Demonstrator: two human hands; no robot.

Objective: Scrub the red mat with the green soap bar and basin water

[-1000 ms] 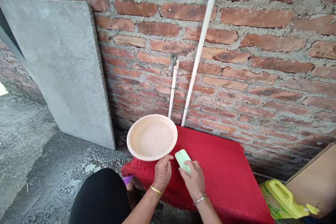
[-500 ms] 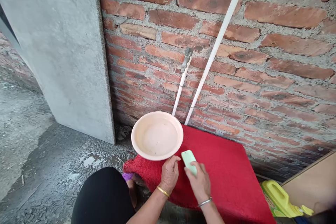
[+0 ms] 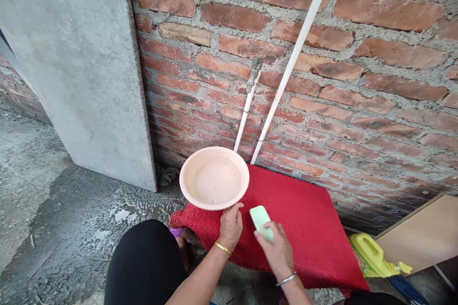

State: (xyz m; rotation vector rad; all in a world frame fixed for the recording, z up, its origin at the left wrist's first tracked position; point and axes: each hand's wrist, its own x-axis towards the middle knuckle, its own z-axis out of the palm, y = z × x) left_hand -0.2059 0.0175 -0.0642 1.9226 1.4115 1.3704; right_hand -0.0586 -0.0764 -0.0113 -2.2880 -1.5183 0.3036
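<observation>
A pale pink basin sits at the left end of the red cloth; a few tiny dark specks show on its bottom. Just below its near rim is my left hand, fingers curled in, with a gold bangle at the wrist. Whether it grips the rim or something small is hidden. To the right, over the cloth, my right hand is closed on the lower end of a pale green, flat, rounded piece with a small hole near its far end. Its underside is out of sight.
Behind stands a brick wall with two white pipes, the shorter topped by a grey tap. A concrete slab leans at left above wet floor. Lower right are a yellow jug and a tan board.
My right hand with the green piece has shifted slightly right and down. The view has moved a little; my left hand stays by the basin rim.
</observation>
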